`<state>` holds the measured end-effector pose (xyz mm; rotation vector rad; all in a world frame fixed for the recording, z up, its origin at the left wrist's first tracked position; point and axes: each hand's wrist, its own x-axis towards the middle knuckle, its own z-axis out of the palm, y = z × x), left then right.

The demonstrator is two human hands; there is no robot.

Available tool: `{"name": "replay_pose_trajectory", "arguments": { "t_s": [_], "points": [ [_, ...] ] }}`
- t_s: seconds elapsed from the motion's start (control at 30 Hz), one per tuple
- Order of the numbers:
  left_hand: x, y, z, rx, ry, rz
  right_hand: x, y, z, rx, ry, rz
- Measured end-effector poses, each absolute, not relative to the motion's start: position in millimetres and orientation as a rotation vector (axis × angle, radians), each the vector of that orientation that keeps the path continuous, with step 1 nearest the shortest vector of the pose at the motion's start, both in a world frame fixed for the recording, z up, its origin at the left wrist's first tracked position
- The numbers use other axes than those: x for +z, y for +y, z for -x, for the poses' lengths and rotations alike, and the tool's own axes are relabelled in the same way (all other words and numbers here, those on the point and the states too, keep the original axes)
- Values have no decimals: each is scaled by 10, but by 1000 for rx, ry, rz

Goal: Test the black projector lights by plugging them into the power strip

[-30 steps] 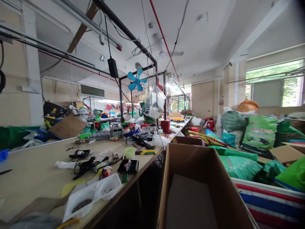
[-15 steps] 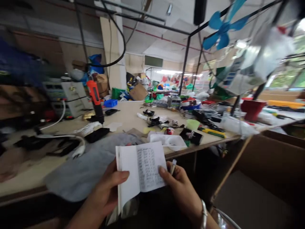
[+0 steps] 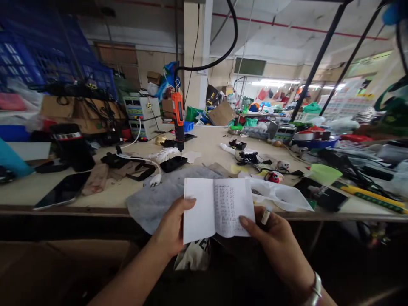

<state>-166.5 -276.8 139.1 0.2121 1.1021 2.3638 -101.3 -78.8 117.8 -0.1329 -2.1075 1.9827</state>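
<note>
Head view: the left hand (image 3: 172, 227) and right hand (image 3: 276, 244) hold an open notebook (image 3: 218, 208) over the table edge (image 3: 79, 208), thumbs and fingers pinching its pages. One page shows handwritten columns, the other is blank. A pen (image 3: 265, 216) pokes from the right hand, near grey cloth (image 3: 162, 199).

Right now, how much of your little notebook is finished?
Done: the right page of the small notebook is already covered in handwritten lines. In hand: the left hand and right hand hold it open, with a small white stick, perhaps a pen, at the right hand. Still to do: the left page looks blank.
</note>
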Motion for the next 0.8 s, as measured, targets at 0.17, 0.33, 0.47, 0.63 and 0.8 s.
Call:
{"name": "replay_pose_trajectory", "arguments": {
  "t_s": [0.17, 0.33, 0.47, 0.63, 0.8],
  "points": [
    [1354, -2678, 1638, 2435, 1559, -414, 1188, -924, 1135, 1854, -2083, 233],
    [1364, -2515, 1625, 2446, 1717, -590, 1188, -1102, 1197, 1615, -2147, 181],
    [1390, -2476, 1651, 2448, 1869, -536, 1188, -1110, 1208, 1654, -2099, 103],
    [1355, -2612, 1726, 2549, 1839, -328, 1218, -950, 1227, 1819, -1989, 168],
    [1367, -2754, 1744, 2535, 1825, -328, 1228, -847, 1245, 1980, -2053, 109]
  ]
}}
